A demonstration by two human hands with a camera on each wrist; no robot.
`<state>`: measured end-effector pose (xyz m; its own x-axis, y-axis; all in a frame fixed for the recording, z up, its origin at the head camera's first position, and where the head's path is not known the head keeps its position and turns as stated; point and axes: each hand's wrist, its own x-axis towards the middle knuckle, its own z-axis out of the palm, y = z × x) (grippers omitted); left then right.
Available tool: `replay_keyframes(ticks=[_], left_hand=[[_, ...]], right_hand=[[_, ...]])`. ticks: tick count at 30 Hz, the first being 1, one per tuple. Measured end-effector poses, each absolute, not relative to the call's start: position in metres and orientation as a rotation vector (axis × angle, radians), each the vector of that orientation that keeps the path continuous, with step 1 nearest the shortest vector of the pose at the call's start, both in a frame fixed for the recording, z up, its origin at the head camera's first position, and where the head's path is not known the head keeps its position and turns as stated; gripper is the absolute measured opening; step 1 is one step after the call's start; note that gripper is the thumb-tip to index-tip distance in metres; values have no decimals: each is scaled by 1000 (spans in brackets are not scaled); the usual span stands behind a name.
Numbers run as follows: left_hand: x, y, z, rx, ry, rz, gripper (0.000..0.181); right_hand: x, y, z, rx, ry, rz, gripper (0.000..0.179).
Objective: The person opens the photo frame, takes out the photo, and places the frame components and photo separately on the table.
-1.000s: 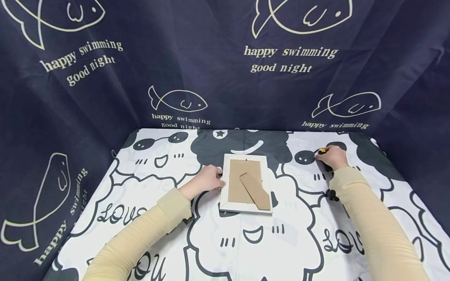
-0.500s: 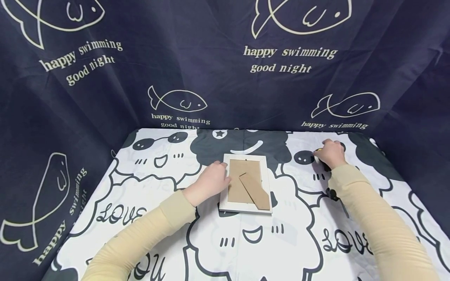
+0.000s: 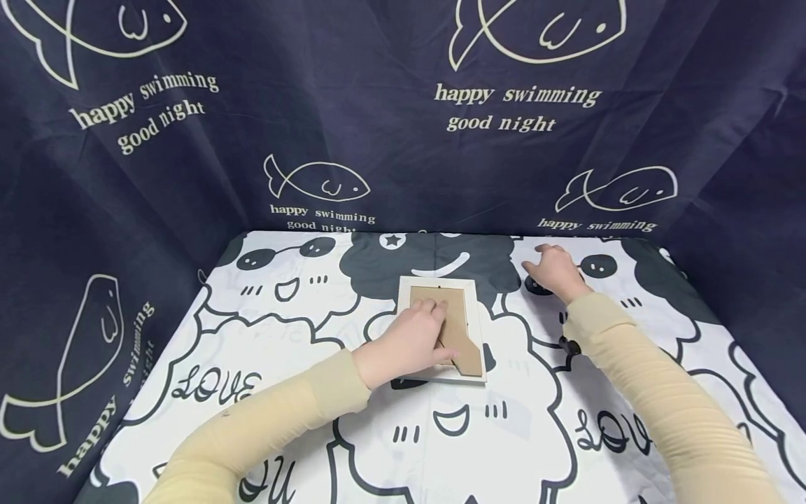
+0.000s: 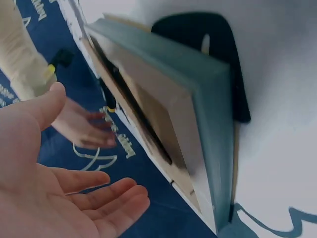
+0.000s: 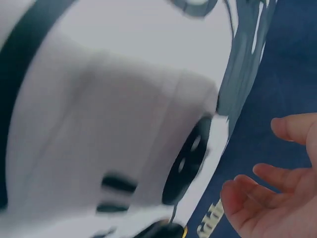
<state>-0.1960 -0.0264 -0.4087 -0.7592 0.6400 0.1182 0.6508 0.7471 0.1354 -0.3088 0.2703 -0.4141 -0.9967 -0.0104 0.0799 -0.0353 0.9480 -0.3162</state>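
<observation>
A white picture frame (image 3: 476, 325) lies back side up, its brown backing board (image 3: 457, 294) and easel leg (image 3: 467, 353) showing. My left hand (image 3: 412, 339) is over the frame's left half and hides part of the backing. In the left wrist view, the left hand (image 4: 74, 188) has its thumb and fingers spread apart beside the frame (image 4: 198, 104), holding nothing. My right hand (image 3: 557, 271) hovers at the back right with loosely bent fingers and nothing in them. A black thing with a yellow edge (image 5: 166, 230) lies on the cloth near the right hand; its kind is unclear.
The table is covered with a white cloth (image 3: 283, 371) printed with black cartoon sheep and lettering. Dark blue curtains (image 3: 403, 140) with fish prints stand behind the table and along both sides.
My left hand has moved right from the frame's left edge to above its backing. The right hand has let go of the black and yellow thing and shifted left.
</observation>
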Motion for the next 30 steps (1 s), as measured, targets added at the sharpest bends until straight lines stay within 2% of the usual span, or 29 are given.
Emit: replay_keyframes(ticks=[4,15,30], left_hand=[[-192,-18,-412,-1161,-2853,-201,90],[-187,1,-426,-1295,-2781,-6,96],[-179,15,-432,-1261,-2849,50,95]], right_hand=[[-307,253,-417,130,-3036,556,53],[-302,211,-436,158,-3062,827,52],[-298,189,-446,190,-3055,891,37]])
